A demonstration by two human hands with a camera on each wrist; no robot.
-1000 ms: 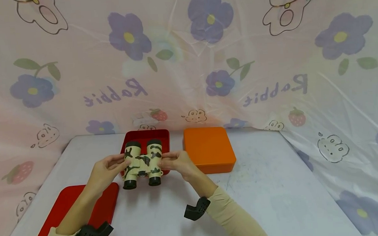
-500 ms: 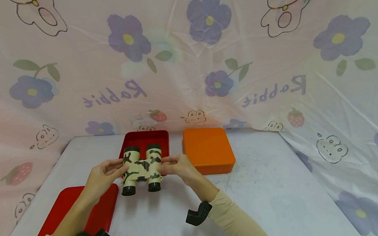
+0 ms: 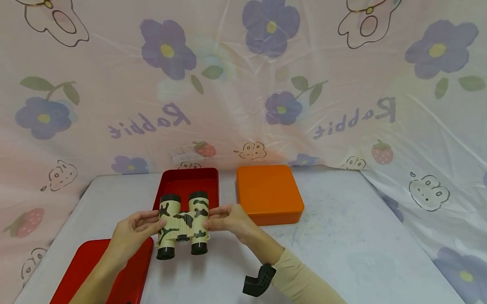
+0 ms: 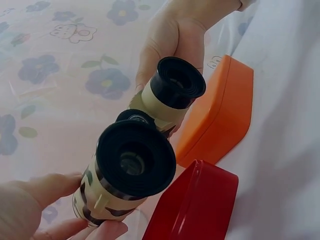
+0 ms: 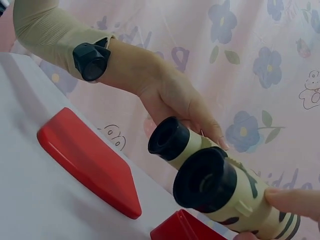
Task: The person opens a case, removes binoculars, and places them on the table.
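Observation:
A pair of camouflage-patterned binoculars point(image 3: 184, 224) is held between both hands, its black eyepieces towards the person. The left hand point(image 3: 134, 231) pinches the left barrel, thumb on top and fingers at the side. On the other barrel the right hand point(image 3: 229, 220) does the same. Both eyepieces point(image 4: 135, 160) face the left wrist camera, with the left fingers below the near barrel. An open red box point(image 3: 190, 177) stands just behind the binoculars, which overlap its front in the head view. Shadows on the table below show the binoculars raised above it.
At the left front lies a flat red lid point(image 3: 130, 277), partly under the left forearm in the head view. An orange box point(image 3: 269, 192) stands to the right of the red box. A patterned curtain point(image 3: 231, 79) hangs behind the white table point(image 3: 335, 248).
Both hands have drawn the binoculars back towards the person, so more of the red box's inside shows. Boxes and lid have stayed in place.

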